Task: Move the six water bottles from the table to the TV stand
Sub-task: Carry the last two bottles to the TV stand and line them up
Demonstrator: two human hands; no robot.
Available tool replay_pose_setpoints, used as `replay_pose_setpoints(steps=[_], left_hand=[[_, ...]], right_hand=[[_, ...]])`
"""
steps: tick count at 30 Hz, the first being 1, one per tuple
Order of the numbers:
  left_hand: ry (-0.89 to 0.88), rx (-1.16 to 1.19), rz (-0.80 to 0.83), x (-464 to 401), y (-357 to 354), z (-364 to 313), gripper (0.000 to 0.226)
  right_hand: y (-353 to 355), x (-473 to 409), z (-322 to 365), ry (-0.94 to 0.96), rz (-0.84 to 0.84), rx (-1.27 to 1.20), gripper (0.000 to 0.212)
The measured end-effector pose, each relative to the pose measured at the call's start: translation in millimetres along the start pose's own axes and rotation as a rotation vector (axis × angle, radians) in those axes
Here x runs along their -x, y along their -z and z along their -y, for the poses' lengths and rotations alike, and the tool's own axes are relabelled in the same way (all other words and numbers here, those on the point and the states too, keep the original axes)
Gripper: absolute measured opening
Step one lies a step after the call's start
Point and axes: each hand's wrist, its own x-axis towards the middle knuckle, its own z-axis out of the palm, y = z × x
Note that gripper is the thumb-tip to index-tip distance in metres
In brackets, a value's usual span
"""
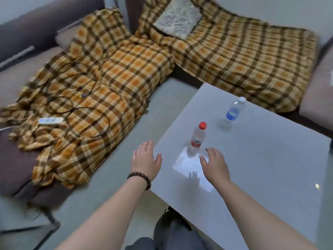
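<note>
From the head camera, you are looking down at a pale glossy surface [261, 150] that fills the lower right of the frame. Two water bottles stand upright on it, well apart from each other. The red-capped bottle [197, 138] with a red label is at centre frame, just above a bright patch of reflected light. The blue-labelled bottle [234, 110] with a white cap stands above and to the right of it.

Your left hand [145, 159] reaches up from the lower centre, fingers spread and holding nothing, at the surface's left edge, left of the red-capped bottle. A dark beaded bracelet [139, 178] circles that wrist. Your right hand [215, 164] is also spread and empty, hovering just below and right of the red-capped bottle, not touching it.

Across the upper frame, an orange plaid blanket [126, 69] covers a brown sofa [16, 177]. A white power strip [51, 121] with dark cables lies on the blanket at left.
</note>
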Motion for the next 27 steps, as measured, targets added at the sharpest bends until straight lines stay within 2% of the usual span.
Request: replay_pose_setpoints(steps=[9,13,18,21,24,27], left_hand=[[-0.3,-0.065,0.154,-82,-6,-59,0.065],[-0.383,-0.042,0.236,-113,-13,-71,0.078],[-0.369,0.175,0.447,-148,-39,-85,0.107],[-0.321,0.254,0.564,-163,-62,-93,0.116],[-0.276,0.331,0.609,-176,-81,-101,0.119],[-0.236,0.39,0.586,-189,-96,-108,0.116]], right_hand=[[19,-26,-5,-0.266,-0.127,-0.102,0.048],[17,-36,-6,-0.369,-0.187,-0.139,0.049],[11,-53,-10,-0.448,-0.228,-0.18,0.05],[7,-60,-18,-0.485,-0.237,-0.194,0.049],[1,-65,-25,-0.509,-0.243,-0.212,0.049],[-6,-73,-31,-0.517,-0.25,-0.234,0.048]])
